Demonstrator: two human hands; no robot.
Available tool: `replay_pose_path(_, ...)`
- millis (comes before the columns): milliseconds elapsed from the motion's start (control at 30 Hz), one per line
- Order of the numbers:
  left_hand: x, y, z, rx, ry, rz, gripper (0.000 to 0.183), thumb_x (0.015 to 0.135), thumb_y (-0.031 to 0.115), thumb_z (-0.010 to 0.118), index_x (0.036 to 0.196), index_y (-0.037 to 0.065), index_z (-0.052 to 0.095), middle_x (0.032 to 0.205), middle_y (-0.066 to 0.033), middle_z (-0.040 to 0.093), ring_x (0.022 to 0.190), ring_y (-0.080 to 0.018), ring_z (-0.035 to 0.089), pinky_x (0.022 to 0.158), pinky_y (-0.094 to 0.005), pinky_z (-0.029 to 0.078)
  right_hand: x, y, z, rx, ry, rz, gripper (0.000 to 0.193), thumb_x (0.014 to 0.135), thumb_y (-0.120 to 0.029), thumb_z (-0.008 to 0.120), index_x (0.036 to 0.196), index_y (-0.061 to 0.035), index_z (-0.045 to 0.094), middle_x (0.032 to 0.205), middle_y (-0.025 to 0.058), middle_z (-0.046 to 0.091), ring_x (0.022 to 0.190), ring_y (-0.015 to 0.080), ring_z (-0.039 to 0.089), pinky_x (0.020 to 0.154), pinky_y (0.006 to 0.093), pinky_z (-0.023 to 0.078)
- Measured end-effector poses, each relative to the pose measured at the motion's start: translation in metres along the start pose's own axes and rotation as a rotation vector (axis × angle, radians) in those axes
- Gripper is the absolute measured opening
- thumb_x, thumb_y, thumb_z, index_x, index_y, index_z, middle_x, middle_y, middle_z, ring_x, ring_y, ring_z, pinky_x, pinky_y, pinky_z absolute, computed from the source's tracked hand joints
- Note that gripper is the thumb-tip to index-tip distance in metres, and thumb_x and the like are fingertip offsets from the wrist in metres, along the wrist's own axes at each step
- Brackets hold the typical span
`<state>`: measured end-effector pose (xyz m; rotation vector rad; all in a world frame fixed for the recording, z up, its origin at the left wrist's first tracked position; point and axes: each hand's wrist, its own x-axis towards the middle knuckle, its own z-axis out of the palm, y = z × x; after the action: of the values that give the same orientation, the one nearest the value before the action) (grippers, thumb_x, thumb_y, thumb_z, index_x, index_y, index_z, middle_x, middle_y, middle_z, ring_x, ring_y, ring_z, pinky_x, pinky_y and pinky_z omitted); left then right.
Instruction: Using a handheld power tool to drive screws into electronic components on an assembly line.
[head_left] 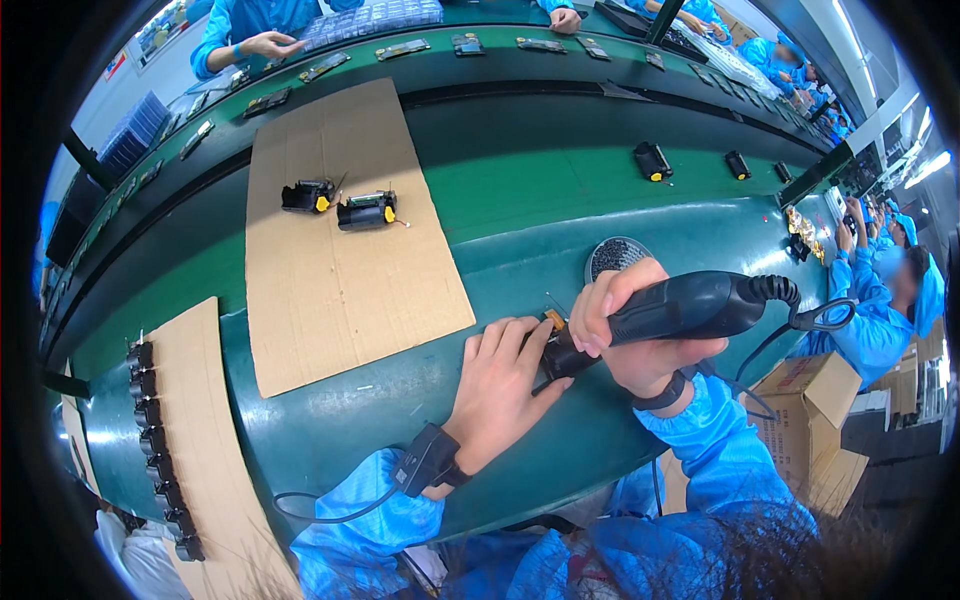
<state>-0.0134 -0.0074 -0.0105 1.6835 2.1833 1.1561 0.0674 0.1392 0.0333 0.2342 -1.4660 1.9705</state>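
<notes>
Our blue sleeves (715, 455) lie nearest the camera, reaching in over the green bench (540, 265). Ahead and to our left, a tan cardboard sheet (350, 310) lies flat across it. Our black power driver (690, 305) slants in from the right, its coiled cord trailing behind. Our right hand (640, 362) is wrapped around its front end, fingers curled; the tip is hidden from us. Our left hand (500, 390) grasps the black housing (562, 358), thumb on the near side and fingers on the far side, directly beneath the right hand, between us and the small bowl (617, 239). That bowl holds dark little pieces (617, 258), probably screws.

The step looks like driving a fastener. We would do well to line the driver up with the hole before pressing, brace the housing against the bench, hold the left thumb off the tip's path, and ease off once the fastener seats, since thin plastic could crack. We should also mind the orange tab (553, 320) beside our left fingertips.
</notes>
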Motion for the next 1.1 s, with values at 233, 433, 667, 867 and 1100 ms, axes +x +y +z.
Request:
replay_pose_path(233,0.001,0.000,0.000,0.001,-0.002,-0.005,0.058,0.074,0.026,0.080,0.123,0.004,0.057,0.121,-0.0103,0.055,0.115,-0.0298,0.050,0.092,-0.0412,0.038,-0.002,-0.002,0.001,-0.004,0.000,0.022,0.099,0.063,-0.096,0.043,0.097,-0.0034,0.050,0.067,0.0056,0.054,0.059,0.0134,0.053,0.055,0.0268,0.044)
replay_pose_path(433,0.001,0.000,0.000,-0.003,-0.008,-0.010,0.059,0.074,0.025,0.080,0.125,0.004,0.057,0.122,-0.0103,0.055,0.116,-0.0297,0.050,0.093,-0.0410,0.038,-0.002,-0.002,-0.001,-0.003,0.015,0.015,0.100,0.063,-0.096,0.042,0.098,-0.0032,0.050,0.068,0.0063,0.054,0.059,0.0137,0.053,0.056,0.0273,0.045)
replay_pose_path(667,0.000,0.000,0.000,0.002,-0.003,-0.005,0.059,0.074,0.025,0.080,0.124,0.004,0.058,0.122,-0.0103,0.055,0.116,-0.0297,0.050,0.093,-0.0411,0.038,-0.002,-0.002,0.000,0.004,0.014,0.030,0.100,0.063,-0.096,0.042,0.098,-0.0029,0.050,0.067,0.0062,0.054,0.059,0.0135,0.053,0.056,0.0270,0.045)
replay_pose_path(867,0.000,-0.001,0.001,0.004,0.001,0.000,0.057,0.073,0.026,0.080,0.121,0.004,0.058,0.122,-0.0105,0.055,0.115,-0.0298,0.050,0.093,-0.0415,0.038,-0.002,0.003,0.000,-0.002,0.003,0.030,0.098,0.061,-0.095,0.044,0.096,-0.0039,0.050,0.067,0.0053,0.055,0.058,0.0125,0.053,0.054,0.0256,0.044)
replay_pose_path(1100,0.001,-0.003,0.001,0.006,-0.003,-0.002,0.054,0.074,0.027,0.079,0.119,0.003,0.059,0.122,-0.0107,0.055,0.115,-0.0299,0.050,0.092,-0.0411,0.037,0.000,0.010,-0.002,0.001,0.015,0.070,0.097,0.056,-0.095,0.046,0.092,-0.0042,0.048,0.064,0.0034,0.053,0.054,0.0108,0.052,0.051,0.0230,0.042)
